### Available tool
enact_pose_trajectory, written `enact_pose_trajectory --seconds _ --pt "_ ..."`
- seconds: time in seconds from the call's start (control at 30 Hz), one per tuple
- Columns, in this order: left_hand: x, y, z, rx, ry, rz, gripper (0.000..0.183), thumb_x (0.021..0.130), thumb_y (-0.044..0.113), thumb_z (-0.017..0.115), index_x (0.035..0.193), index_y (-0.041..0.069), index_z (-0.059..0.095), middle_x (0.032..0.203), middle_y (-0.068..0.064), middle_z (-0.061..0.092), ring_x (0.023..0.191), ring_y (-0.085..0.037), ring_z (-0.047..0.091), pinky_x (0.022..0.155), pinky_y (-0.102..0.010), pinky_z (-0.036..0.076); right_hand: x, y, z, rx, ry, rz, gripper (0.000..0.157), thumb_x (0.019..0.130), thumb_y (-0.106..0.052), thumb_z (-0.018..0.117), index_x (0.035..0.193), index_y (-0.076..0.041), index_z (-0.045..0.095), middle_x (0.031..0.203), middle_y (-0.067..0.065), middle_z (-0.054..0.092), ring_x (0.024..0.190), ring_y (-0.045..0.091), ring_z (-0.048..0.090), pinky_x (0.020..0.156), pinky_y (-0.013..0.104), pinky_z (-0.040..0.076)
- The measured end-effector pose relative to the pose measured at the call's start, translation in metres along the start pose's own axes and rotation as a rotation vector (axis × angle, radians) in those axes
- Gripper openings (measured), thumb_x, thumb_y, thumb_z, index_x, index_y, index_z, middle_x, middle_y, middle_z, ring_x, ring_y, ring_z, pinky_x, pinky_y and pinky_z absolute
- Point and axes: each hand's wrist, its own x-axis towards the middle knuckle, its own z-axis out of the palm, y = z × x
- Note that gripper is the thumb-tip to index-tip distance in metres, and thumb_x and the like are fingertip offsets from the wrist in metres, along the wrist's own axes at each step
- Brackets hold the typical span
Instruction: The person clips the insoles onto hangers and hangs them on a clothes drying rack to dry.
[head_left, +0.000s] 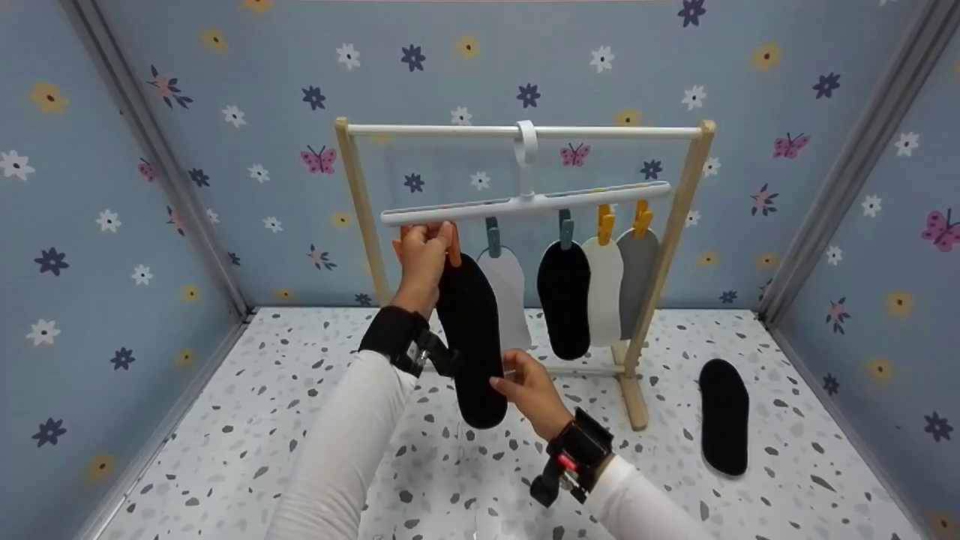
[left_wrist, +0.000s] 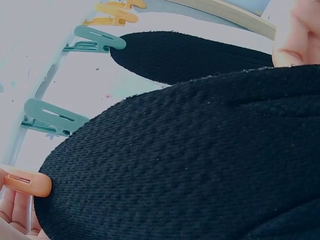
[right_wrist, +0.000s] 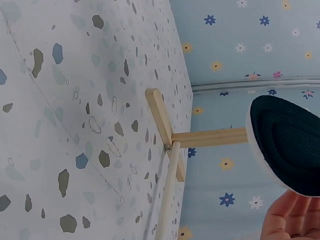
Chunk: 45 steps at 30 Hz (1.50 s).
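Note:
My left hand point(head_left: 422, 266) pinches an orange clothespin point(head_left: 454, 246) below the left end of a white hanger point(head_left: 480, 209). From this clothespin a black insole point(head_left: 472, 337) hangs down; in the left wrist view its textured face fills much of the frame, with the clothespin on its edge. My right hand point(head_left: 534, 390) grips the insole's lower right edge between thumb and fingers. In the right wrist view, the right fingers point(right_wrist: 295, 212) lie against the insole's point(right_wrist: 290, 145) pale-edged end. Another orange clothespin point(head_left: 398, 244) shows partly behind my left hand.
A light grey insole point(head_left: 508, 289), another black insole point(head_left: 564, 300), a cream insole point(head_left: 604, 292) and a grey insole point(head_left: 637, 277) hang from teal and yellow clothespins. The hanger tilts on a wooden rack point(head_left: 679, 232). A loose black insole point(head_left: 724, 416) lies on the speckled surface at right.

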Motion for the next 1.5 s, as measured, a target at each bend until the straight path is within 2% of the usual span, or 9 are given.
enact_pose_trajectory --seconds 0.27,0.43,0.63,1.0,1.23,1.5 --pt "-0.002 0.000 -0.001 -0.019 -0.001 0.005 0.019 0.097 0.014 0.052 0.105 -0.003 0.055 0.098 -0.007 0.053 0.091 -0.018 0.047 0.080 -0.025 0.038 0.000 0.002 0.002 -0.002 0.005 -0.003 0.023 0.085 0.004 0.061 0.107 0.007 0.053 0.092 0.006 0.056 0.076 0.013 0.055 0.069 0.027 0.048" --pt "-0.004 -0.001 0.000 -0.001 -0.004 0.006 0.024 0.098 0.015 0.051 0.111 -0.004 0.056 0.102 -0.008 0.054 0.096 -0.018 0.048 0.088 -0.028 0.039 0.000 0.002 0.005 0.026 0.018 0.015 0.025 0.086 0.004 0.061 0.109 0.007 0.052 0.093 0.006 0.055 0.077 0.013 0.055 0.070 0.027 0.049" --pt "-0.006 -0.001 0.000 0.021 -0.007 0.005 0.023 0.098 0.017 0.051 0.110 -0.003 0.055 0.102 -0.008 0.053 0.097 -0.019 0.048 0.090 -0.030 0.038 0.000 0.004 0.007 0.028 0.038 0.010 0.026 0.086 0.004 0.062 0.109 0.009 0.052 0.093 0.007 0.054 0.075 0.012 0.053 0.068 0.026 0.048" --pt "-0.008 -0.002 0.001 0.026 -0.009 0.014 0.021 0.097 0.017 0.053 0.107 -0.002 0.056 0.096 -0.006 0.052 0.091 -0.017 0.047 0.082 -0.025 0.038 -0.002 0.010 0.004 0.023 0.065 0.045 0.025 0.087 0.000 0.062 0.108 0.008 0.054 0.094 0.008 0.057 0.078 0.012 0.054 0.070 0.027 0.049" --pt "-0.006 -0.004 -0.003 0.076 -0.014 0.041 0.022 0.097 0.018 0.052 0.107 -0.002 0.056 0.096 -0.006 0.052 0.090 -0.017 0.046 0.079 -0.026 0.038 -0.006 0.020 0.002 0.026 0.094 0.057 0.024 0.087 -0.001 0.061 0.108 0.008 0.054 0.098 0.010 0.059 0.080 0.013 0.056 0.073 0.029 0.050" --pt "-0.004 -0.005 -0.006 0.075 -0.056 0.031 0.026 0.099 0.019 0.050 0.113 -0.002 0.054 0.104 -0.008 0.052 0.096 -0.018 0.047 0.085 -0.028 0.038 -0.008 0.030 0.000 0.063 0.117 0.113 0.024 0.087 0.000 0.057 0.109 0.008 0.052 0.096 0.009 0.058 0.085 0.015 0.058 0.072 0.028 0.050"
